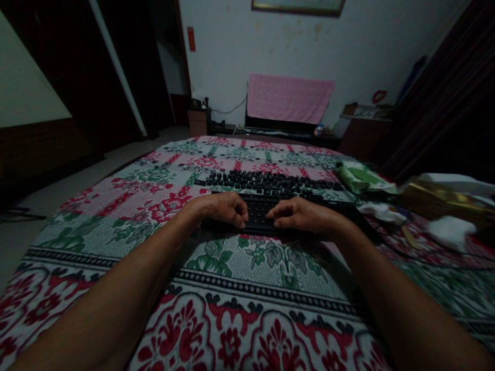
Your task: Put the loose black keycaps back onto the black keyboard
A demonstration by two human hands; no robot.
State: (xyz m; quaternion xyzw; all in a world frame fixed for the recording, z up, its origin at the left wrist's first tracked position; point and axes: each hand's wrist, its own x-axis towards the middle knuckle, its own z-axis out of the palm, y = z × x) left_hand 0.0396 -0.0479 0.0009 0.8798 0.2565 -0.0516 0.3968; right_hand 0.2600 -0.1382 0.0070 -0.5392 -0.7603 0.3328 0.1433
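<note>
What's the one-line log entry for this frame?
left hand: at keyboard | right hand: at keyboard | keycaps: loose, beyond keyboard

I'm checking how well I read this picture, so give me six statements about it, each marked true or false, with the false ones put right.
1. The left hand and right hand are both at a black keyboard. True.
2. The keyboard has every key fitted. False: many loose black keycaps lie beyond it, away from the person.
3. The keyboard rests on a patterned cover. True.
4. Nothing green lies to the keyboard's right. False: a green packet lies there.
5. A pink cloth is draped near the far wall. True.
6. That wall is bare. False: a framed picture hangs on it.
</note>
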